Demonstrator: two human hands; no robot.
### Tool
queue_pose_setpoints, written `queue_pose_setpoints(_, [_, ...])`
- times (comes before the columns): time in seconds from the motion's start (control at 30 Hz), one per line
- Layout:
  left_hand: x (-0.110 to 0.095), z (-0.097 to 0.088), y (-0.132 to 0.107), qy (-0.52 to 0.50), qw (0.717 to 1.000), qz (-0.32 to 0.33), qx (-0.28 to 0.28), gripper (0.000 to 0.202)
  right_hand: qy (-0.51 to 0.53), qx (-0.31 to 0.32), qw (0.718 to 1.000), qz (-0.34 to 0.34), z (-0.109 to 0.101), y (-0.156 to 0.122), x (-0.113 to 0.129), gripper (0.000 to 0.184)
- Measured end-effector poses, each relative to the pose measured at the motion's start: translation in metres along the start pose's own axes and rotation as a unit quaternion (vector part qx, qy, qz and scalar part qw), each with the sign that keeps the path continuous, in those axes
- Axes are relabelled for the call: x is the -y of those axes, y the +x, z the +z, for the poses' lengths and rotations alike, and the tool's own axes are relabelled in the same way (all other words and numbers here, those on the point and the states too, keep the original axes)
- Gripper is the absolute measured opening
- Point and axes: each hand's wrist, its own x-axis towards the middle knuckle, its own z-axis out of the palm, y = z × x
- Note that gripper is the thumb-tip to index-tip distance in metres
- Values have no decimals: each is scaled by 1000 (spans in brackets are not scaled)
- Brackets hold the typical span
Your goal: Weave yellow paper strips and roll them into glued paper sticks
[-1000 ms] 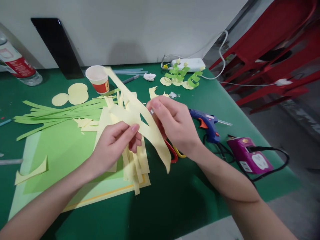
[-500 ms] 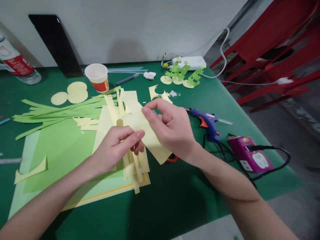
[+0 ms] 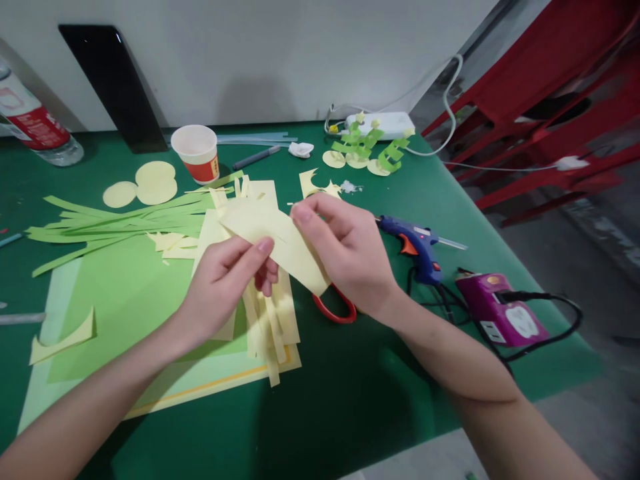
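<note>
Between my two hands is a pale yellow piece of paper [image 3: 285,243], held slanting above the table. My left hand [image 3: 227,280] pinches its lower left edge between thumb and fingers. On the upper right edge, my right hand [image 3: 350,250] grips it with thumb and bent forefinger. Under it lie pale yellow paper strips [image 3: 273,333] on top of yellow and green sheets [image 3: 135,293]. The red handle of a pair of scissors [image 3: 340,315] shows below my right hand; the blades are hidden.
A blue glue gun [image 3: 417,243] and a purple power block [image 3: 500,307] with a black cable lie to the right. Small paper plants [image 3: 357,143] stand at the back. Green strips [image 3: 115,223], a paper cup [image 3: 196,157], a bottle [image 3: 40,123] and a phone [image 3: 115,87] are left.
The yellow paper has turned and tilted between my hands, its lower corner moving up. My left hand has shifted slightly up and left. More of the red scissors handle shows.
</note>
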Motion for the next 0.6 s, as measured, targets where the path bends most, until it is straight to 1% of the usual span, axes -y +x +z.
queue_pose_setpoints(0.07, [2,-2,1,-18,1000,-6,-5,32,18,29,999,17,-1,-1,2,25])
queue_pose_setpoints(0.17, [5,-4,1,-22,1000,-14,4,34,49,65,996,45,-2,-2,3,21])
queue_pose_setpoints(0.23, [4,-5,1,-16,1000,-6,11,35,60,79,994,53,-2,-2,4,20])
queue_pose_setpoints(0.3, [3,-5,2,3,999,6,33,34,53,69,995,42,-1,-1,4,22])
queue_pose_setpoints(0.4, [-1,-3,1,50,996,26,70,30,30,30,999,21,0,-1,3,23])
queue_pose_setpoints(0.47, [-2,-2,1,74,994,37,69,30,33,14,999,25,2,-2,2,23])
queue_pose_setpoints(0.6, [-2,0,-1,94,994,47,41,31,45,-9,998,41,6,-5,-2,24])
